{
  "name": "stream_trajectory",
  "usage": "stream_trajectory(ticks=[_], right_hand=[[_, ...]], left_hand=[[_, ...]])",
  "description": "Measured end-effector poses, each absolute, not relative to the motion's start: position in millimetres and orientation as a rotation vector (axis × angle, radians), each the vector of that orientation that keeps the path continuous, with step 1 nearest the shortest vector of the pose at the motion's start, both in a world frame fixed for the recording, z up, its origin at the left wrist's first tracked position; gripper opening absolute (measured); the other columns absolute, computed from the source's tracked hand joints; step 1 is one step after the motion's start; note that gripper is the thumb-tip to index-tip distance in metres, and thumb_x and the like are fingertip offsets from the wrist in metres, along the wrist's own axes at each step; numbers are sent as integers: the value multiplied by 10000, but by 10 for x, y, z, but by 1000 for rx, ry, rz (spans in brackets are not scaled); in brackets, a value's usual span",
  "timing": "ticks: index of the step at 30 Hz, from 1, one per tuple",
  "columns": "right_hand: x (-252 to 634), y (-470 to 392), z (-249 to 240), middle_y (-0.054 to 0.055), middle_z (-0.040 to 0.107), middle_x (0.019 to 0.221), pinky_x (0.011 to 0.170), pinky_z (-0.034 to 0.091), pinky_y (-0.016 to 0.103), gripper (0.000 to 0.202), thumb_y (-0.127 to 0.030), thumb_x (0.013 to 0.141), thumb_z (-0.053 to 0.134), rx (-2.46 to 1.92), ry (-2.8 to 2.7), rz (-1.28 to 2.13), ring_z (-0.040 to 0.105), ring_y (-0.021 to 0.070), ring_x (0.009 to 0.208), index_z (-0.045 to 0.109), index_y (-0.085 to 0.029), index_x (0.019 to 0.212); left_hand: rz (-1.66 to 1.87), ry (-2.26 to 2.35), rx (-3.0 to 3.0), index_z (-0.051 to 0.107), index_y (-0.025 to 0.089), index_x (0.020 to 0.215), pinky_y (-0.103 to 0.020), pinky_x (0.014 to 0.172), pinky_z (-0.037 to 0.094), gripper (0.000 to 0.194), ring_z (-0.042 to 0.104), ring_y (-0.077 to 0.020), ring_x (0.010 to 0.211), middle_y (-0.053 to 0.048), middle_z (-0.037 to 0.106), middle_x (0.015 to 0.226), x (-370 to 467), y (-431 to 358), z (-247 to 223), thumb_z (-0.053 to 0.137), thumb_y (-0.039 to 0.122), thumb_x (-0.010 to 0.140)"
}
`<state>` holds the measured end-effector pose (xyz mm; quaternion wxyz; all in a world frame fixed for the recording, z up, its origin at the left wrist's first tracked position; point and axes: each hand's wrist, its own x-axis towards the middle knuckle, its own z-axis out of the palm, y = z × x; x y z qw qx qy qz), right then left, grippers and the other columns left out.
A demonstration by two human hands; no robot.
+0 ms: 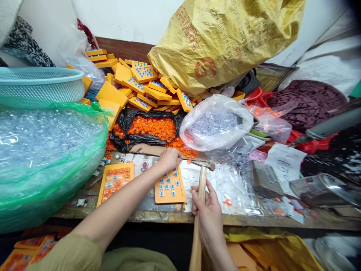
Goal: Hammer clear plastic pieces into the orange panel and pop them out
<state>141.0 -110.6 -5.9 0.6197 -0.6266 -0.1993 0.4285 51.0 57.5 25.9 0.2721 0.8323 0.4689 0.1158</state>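
My right hand (208, 205) is wrapped round the wooden handle of a hammer (202, 184), whose thin metal head lies over the bench paper. My left hand (169, 160) is closed above the top edge of a yellow-orange panel (169, 188) studded with small blue-and-white pieces; its fingertips are partly hidden, so what they hold cannot be made out. Left of my forearm lies another yellow panel (118, 170), fitted with orange and clear pieces. Just behind my left hand, loose orange ring-like pieces (183, 146) spill from a black plastic bag (122, 122).
A green bag (93, 165) of clear parts bulges over the bench's left side, below a blue basket (42, 81). Piled yellow panels (121, 73) and a yellow sack (225, 41) stand behind. A white bag (186, 130) of clear parts and a metal block (266, 178) are right.
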Motion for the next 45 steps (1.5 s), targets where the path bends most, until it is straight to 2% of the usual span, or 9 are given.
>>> stream_trajectory(ticks=[6, 13, 21, 25, 28, 31, 36, 40, 45], right_hand=[[1333, -1106, -67, 11, 602, 950, 389, 357, 198, 850, -496, 658, 752, -1501, -521, 975, 413, 47, 461, 379, -235, 1375], [1329, -1139, -100, 39, 623, 977, 428, 400, 222, 890, -548, 647, 735, -1564, -561, 994, 438, 60, 473, 379, -214, 1391], [1371, -1138, -79, 53, 671, 952, 419, 423, 239, 861, -529, 672, 713, -1602, -655, 1034, 464, 81, 454, 413, -173, 1396], [1471, -1185, -100, 90, 698, 1044, 732, 550, 339, 680, -485, 771, 637, -1688, -880, 846, 670, 221, 831, 496, -176, 1360], [1531, -1208, -59, 89, 663, 1184, 951, 479, 381, 514, -405, 850, 570, -1700, -1158, 685, 616, 250, 1097, 550, -209, 1325], [1534, -1197, 53, 65, 637, 1236, 940, 487, 350, 439, -299, 894, 530, -1649, -1383, 554, 610, 229, 1113, 544, -258, 1331], [1482, -1180, 191, 37, 691, 1077, 826, 524, 313, 458, -211, 919, 456, -1644, -1616, 377, 674, 206, 947, 497, -331, 1359], [1478, -1193, 114, 28, 693, 1093, 846, 522, 349, 447, -266, 925, 422, -1802, -1599, 561, 673, 226, 965, 498, -344, 1358], [1505, -1214, -76, 75, 649, 1231, 907, 508, 341, 505, -413, 829, 596, -1690, -1102, 737, 639, 236, 1057, 585, -219, 1295]], left_hand=[[161, 1344, 2321, 737, 119, 786, -313, 735, 521, 228, 681, -283, 861, -150, 717, 808, 750, 608, 298, 596, 21, 636], [319, 1347, 2440, 712, 142, 861, -332, 889, 475, 266, 614, -232, 983, -116, 667, 973, 254, 768, 186, 453, 91, 830], [471, 1298, 2321, 729, 138, 841, -326, 873, 490, 178, 644, -223, 926, -93, 711, 922, -66, 801, -16, 560, 114, 790], [573, 1221, 2196, 608, 148, 1179, -269, 799, 524, 398, 669, -161, 850, -47, 722, 941, -113, 521, 25, 593, 139, 782], [634, 1124, 2066, 551, 172, 1239, -271, 779, 535, 486, 675, -154, 831, -30, 720, 917, -162, 268, 36, 621, 154, 758], [672, 1125, 1984, 541, 191, 1244, -311, 812, 534, 513, 676, -173, 858, -32, 718, 920, -188, 151, 15, 614, 119, 741], [714, 1144, 1833, 505, 157, 1269, -330, 849, 529, 568, 682, -179, 868, -39, 730, 897, -176, 160, -24, 641, 104, 720], [772, 1137, 1783, 503, 157, 1271, -313, 833, 539, 571, 691, -164, 843, -37, 735, 899, -173, 106, -44, 648, 105, 721], [692, 1205, 1948, 580, 110, 1208, -265, 738, 565, 489, 694, -150, 771, -63, 742, 924, -235, 299, 83, 692, 189, 738]])
